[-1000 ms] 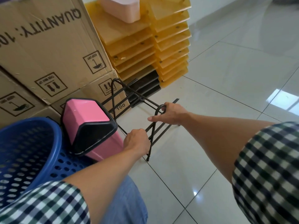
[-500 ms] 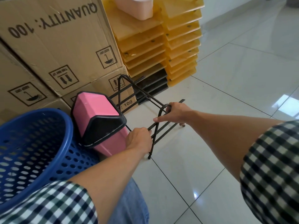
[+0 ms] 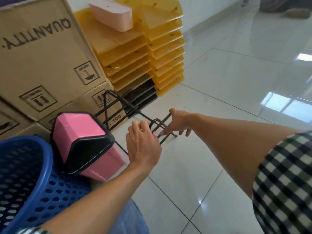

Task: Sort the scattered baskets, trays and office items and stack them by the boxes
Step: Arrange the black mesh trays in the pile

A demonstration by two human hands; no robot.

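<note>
We see black wire rack (image 3: 137, 112) on floor at foot of boxes (image 3: 47, 61). Right hand (image 3: 179, 123) at rack end away from boxes, fingers spread, tips touching wires, gripping nothing. Left hand (image 3: 143, 144) at rack's near loop, fingers loosely bent; we cannot tell whether they grip. Pink bin (image 3: 87, 141) tipped in front of boxes, against blue basket (image 3: 33, 183).

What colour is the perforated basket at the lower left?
The basket is blue; the head view shows it best.
</note>
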